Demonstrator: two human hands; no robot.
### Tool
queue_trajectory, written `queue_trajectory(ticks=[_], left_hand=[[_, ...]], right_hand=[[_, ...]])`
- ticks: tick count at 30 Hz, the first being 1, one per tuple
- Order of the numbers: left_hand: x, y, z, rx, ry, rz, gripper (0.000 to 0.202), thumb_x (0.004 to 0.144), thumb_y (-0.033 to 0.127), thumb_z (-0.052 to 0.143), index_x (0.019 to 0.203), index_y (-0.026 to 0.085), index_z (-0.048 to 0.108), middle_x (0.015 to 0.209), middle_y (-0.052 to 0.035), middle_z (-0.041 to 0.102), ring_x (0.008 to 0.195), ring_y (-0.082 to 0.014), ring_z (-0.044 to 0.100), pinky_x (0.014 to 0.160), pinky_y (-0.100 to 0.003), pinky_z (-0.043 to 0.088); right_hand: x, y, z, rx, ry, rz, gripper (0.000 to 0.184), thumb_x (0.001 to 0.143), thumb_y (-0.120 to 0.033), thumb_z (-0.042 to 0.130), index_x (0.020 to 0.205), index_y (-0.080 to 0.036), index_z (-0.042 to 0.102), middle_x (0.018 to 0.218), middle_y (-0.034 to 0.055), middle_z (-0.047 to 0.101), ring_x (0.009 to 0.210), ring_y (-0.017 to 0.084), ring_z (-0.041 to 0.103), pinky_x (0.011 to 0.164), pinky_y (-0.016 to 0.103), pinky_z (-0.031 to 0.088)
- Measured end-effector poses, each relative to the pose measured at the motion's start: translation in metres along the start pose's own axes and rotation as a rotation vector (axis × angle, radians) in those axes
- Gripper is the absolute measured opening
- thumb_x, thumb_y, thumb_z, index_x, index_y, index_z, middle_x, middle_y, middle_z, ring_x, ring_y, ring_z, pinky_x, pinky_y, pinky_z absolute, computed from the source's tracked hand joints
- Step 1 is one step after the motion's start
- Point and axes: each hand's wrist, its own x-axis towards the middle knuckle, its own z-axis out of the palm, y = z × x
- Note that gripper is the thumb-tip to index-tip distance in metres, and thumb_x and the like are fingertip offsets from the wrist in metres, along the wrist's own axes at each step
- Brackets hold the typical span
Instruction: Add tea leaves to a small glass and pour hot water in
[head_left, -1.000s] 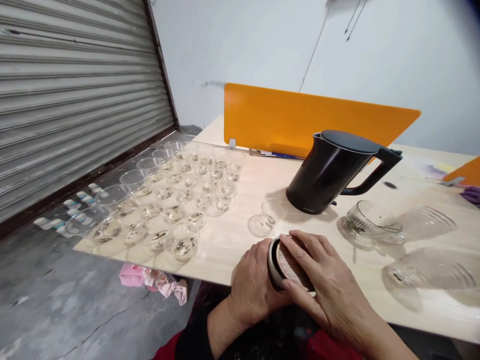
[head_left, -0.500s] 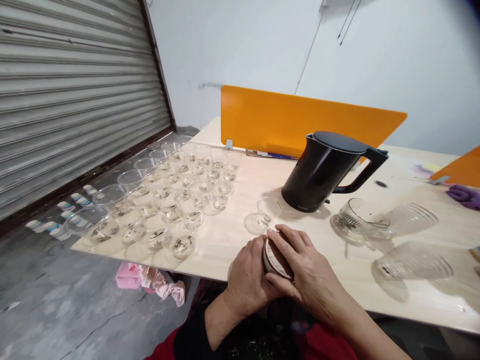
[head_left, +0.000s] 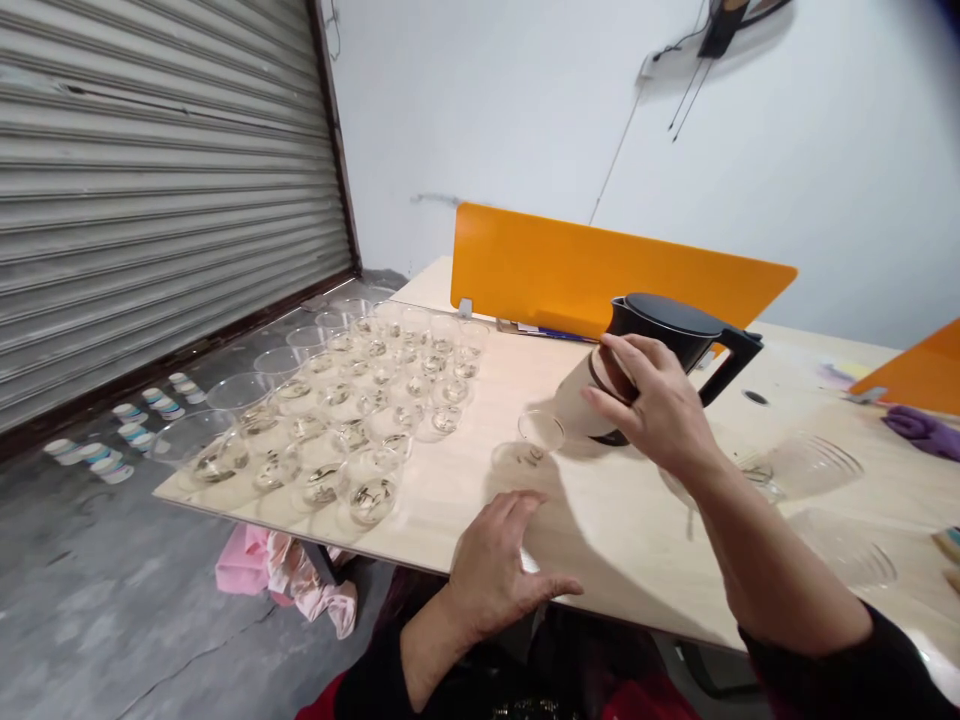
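My right hand point(head_left: 656, 410) is closed round a beige canister point(head_left: 576, 402) with a dark band, held tilted in the air just in front of the black kettle point(head_left: 679, 322). Right below the canister stands a small clear glass cup point(head_left: 540, 431), with a second one point(head_left: 513, 462) beside it. My left hand point(head_left: 491, 570) rests at the near edge of the wooden table point(head_left: 480, 480), fingers loosely spread. A small pale bit shows under its thumb; I cannot make out what it is.
Several rows of small glass cups point(head_left: 352, 400) holding tea leaves fill the table's left part. An orange divider point(head_left: 585, 265) stands behind. Ribbed glass pitchers point(head_left: 814, 465) lie at the right. Paper cups point(head_left: 112, 445) and a pink cloth point(head_left: 251, 565) lie on the floor.
Both hands held the canister at the table's near edge. My right hand has now lifted it forward and up over the small glass cup, and my left hand has let go.
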Motion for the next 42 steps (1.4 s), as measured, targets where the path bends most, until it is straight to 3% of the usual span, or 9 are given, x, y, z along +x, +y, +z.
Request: queue_trajectory(ticks=[6,12,22,25,28,31,34,38,42], left_hand=[[0.001,-0.003,0.001,-0.033,0.004,-0.051,0.084,0.069,0.066,0.087,0.134,0.020,0.060,0.129,-0.0144,0.068,0.120,-0.0356,0.065,0.104,-0.054,0.055],[0.004,-0.002,0.000,-0.061,-0.005,-0.051,0.077,0.071,0.066,0.086,0.129,0.021,0.062,0.123,-0.0126,0.071,0.113,-0.0341,0.067,0.099,-0.053,0.058],[0.004,-0.006,0.004,-0.047,0.002,-0.029,0.068,0.079,0.064,0.080,0.127,0.019,0.063,0.121,-0.0133,0.071,0.111,-0.0337,0.067,0.098,-0.053,0.057],[0.003,-0.004,0.002,-0.069,-0.019,-0.047,0.071,0.078,0.066,0.079,0.129,0.018,0.063,0.122,-0.0143,0.070,0.112,-0.0342,0.067,0.099,-0.054,0.057],[0.003,-0.005,0.001,-0.094,-0.025,-0.064,0.075,0.078,0.068,0.078,0.131,0.017,0.062,0.126,-0.0159,0.068,0.117,-0.0355,0.065,0.103,-0.055,0.056],[0.003,-0.008,0.001,-0.117,-0.010,-0.077,0.072,0.084,0.067,0.073,0.134,0.018,0.060,0.134,-0.0165,0.065,0.126,-0.0355,0.062,0.108,-0.056,0.052],[0.002,-0.010,0.002,-0.131,0.000,-0.089,0.065,0.088,0.063,0.070,0.136,0.020,0.060,0.137,-0.0150,0.064,0.129,-0.0338,0.060,0.111,-0.054,0.051],[0.001,-0.010,0.004,-0.132,-0.005,-0.093,0.059,0.091,0.057,0.070,0.136,0.021,0.059,0.135,-0.0128,0.065,0.126,-0.0309,0.063,0.110,-0.051,0.053],[0.000,-0.007,0.005,-0.092,0.002,-0.095,0.053,0.091,0.052,0.070,0.134,0.022,0.061,0.132,-0.0115,0.067,0.122,-0.0300,0.064,0.107,-0.049,0.055]], right_hand=[[0.054,0.008,0.074,0.008,-0.127,0.013,0.060,0.093,-0.051,0.061,0.145,-0.021,0.057,0.138,0.0178,0.057,0.125,0.038,0.053,0.100,0.051,0.050],[0.061,0.022,0.135,0.075,-0.281,0.025,0.062,0.093,-0.054,0.061,0.146,-0.021,0.056,0.141,0.0180,0.055,0.126,0.037,0.052,0.102,0.050,0.048],[0.059,0.042,0.162,0.145,-0.303,0.018,0.070,0.090,-0.053,0.066,0.148,-0.015,0.056,0.147,0.0177,0.055,0.132,0.037,0.050,0.112,0.049,0.042],[0.056,0.041,0.155,0.156,-0.283,0.019,0.077,0.088,-0.055,0.069,0.151,-0.015,0.053,0.154,0.0194,0.050,0.140,0.041,0.045,0.114,0.052,0.041],[0.042,0.033,0.130,0.180,-0.170,0.016,0.070,0.093,-0.055,0.063,0.151,-0.017,0.053,0.155,0.0200,0.050,0.142,0.040,0.045,0.115,0.057,0.041],[0.019,0.025,0.088,0.231,0.042,0.024,0.053,0.099,-0.050,0.056,0.144,-0.022,0.060,0.145,0.0160,0.061,0.135,0.034,0.055,0.114,0.054,0.044],[-0.006,0.029,0.043,0.278,0.336,0.138,0.043,0.099,-0.046,0.057,0.136,-0.025,0.064,0.130,0.0117,0.067,0.118,0.028,0.065,0.099,0.048,0.056],[-0.022,0.067,-0.002,0.237,0.690,0.347,0.044,0.098,-0.046,0.057,0.137,-0.025,0.059,0.130,0.0117,0.062,0.115,0.028,0.063,0.092,0.047,0.056],[-0.013,0.120,-0.014,0.265,0.733,0.609,0.058,0.093,-0.051,0.062,0.142,-0.022,0.051,0.145,0.0178,0.050,0.128,0.032,0.052,0.101,0.049,0.047]])
